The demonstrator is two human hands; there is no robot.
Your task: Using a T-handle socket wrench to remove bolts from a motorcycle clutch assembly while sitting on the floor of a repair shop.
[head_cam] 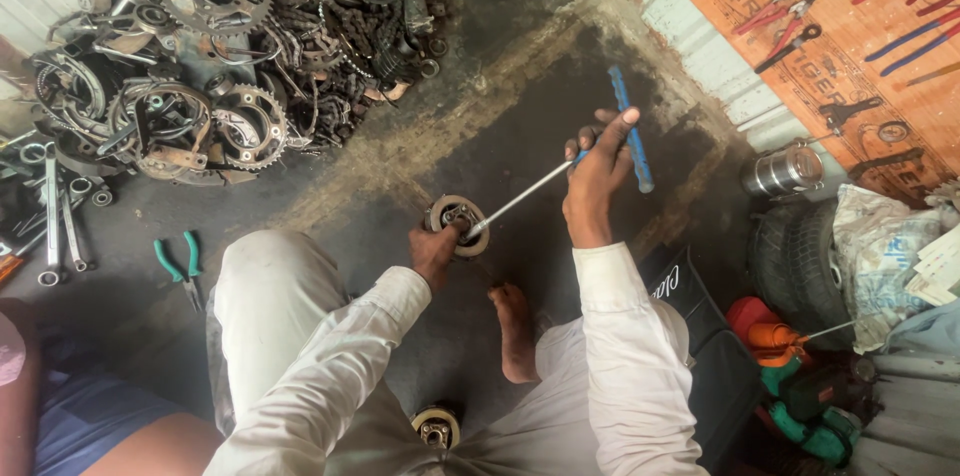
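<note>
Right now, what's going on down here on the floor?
A person squats on a dark, oily floor. The left hand steadies a round metal part on the floor, while the right hand grips a blue-handled T-wrench whose shaft is seated in that part. Green-handled pliers and a heap of sprockets and chains lie to the left.

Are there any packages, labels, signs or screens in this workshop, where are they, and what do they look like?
Orange printed board: upper right, flat, faded dark lettering, pliers lying on it.
Black panel with white lettering: beside the right sleeve, dark and slanted.
Crumpled whitish printed sack: right edge, against a black tyre.
No screens show.
</note>
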